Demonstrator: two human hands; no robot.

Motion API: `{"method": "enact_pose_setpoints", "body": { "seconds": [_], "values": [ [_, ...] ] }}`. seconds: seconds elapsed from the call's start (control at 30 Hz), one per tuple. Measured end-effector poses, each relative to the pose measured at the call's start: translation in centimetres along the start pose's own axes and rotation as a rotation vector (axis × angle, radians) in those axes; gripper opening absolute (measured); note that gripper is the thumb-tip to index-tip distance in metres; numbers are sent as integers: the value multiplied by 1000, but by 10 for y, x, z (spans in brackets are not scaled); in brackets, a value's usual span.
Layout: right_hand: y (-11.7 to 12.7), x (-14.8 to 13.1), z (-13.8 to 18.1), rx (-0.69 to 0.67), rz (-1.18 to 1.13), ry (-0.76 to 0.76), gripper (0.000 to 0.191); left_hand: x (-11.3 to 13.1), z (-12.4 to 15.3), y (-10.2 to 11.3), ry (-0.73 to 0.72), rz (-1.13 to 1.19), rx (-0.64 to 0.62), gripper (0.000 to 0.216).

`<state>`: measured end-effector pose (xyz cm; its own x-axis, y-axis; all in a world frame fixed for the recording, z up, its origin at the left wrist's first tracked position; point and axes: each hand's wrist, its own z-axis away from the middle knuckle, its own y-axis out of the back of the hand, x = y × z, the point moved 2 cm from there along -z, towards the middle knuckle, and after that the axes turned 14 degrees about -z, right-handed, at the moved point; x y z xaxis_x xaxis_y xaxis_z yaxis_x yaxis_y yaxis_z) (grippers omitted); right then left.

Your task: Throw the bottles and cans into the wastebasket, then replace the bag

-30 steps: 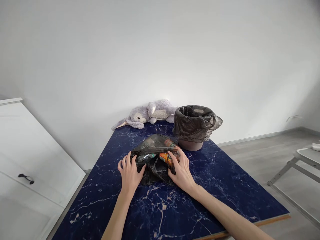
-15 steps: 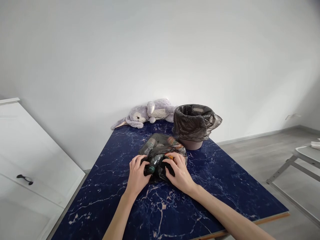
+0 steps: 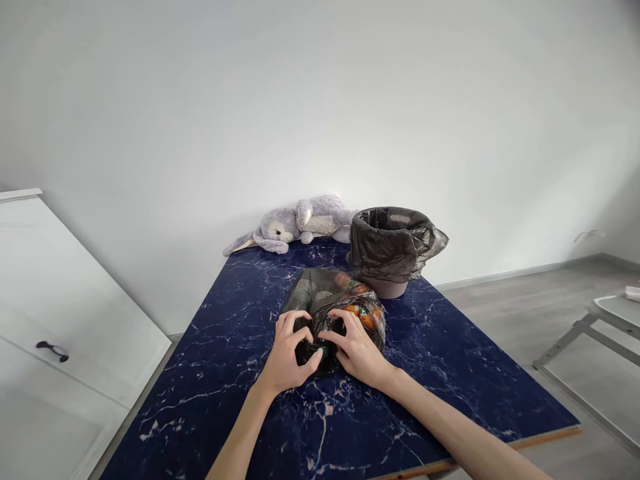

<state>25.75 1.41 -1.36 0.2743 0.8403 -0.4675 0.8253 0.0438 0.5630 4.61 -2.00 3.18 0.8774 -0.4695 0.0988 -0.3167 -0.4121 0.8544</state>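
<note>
A dark see-through garbage bag (image 3: 325, 287) lies on the table in front of me, with orange and pale items showing through its plastic. My left hand (image 3: 289, 352) grips its near left side, fingers curled and thumb turned inward. On the near right side, my right hand (image 3: 357, 348) is bent around the gathered plastic. The two hands are close together, their fingertips partly hidden among dark folds. Something dark green and shiny shows between them, too covered to name.
Behind the bag to the right stands a bin (image 3: 390, 289) lined with another black bag (image 3: 395, 257). A grey plush rabbit (image 3: 300, 223) lies at the blue marbled table's (image 3: 200, 400) far edge. A white cabinet (image 3: 65, 293) is at left, a folding chair (image 3: 600, 327) at right.
My left hand has shifted right, nearer my right hand. The bag's plastic has bunched between them, and more of the orange items now shows at its right.
</note>
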Motion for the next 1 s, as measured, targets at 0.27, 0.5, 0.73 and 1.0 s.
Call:
{"method": "enact_pose_setpoints", "body": {
  "seconds": [0.27,0.5,0.73,1.0],
  "values": [
    [-1,0,0,-8,49,-51,61,-1,-4,-1,-16,8,22,53],
    [4,-4,-2,41,-7,-46,47,-14,-1,-14,97,-203,102,34],
    [15,-2,-6,292,-214,-94,49,-25,4,-23,145,-290,116,11],
    [36,9,-13,555,-521,-234,23,-30,8,-29,146,-264,113,10]
  ]
}}
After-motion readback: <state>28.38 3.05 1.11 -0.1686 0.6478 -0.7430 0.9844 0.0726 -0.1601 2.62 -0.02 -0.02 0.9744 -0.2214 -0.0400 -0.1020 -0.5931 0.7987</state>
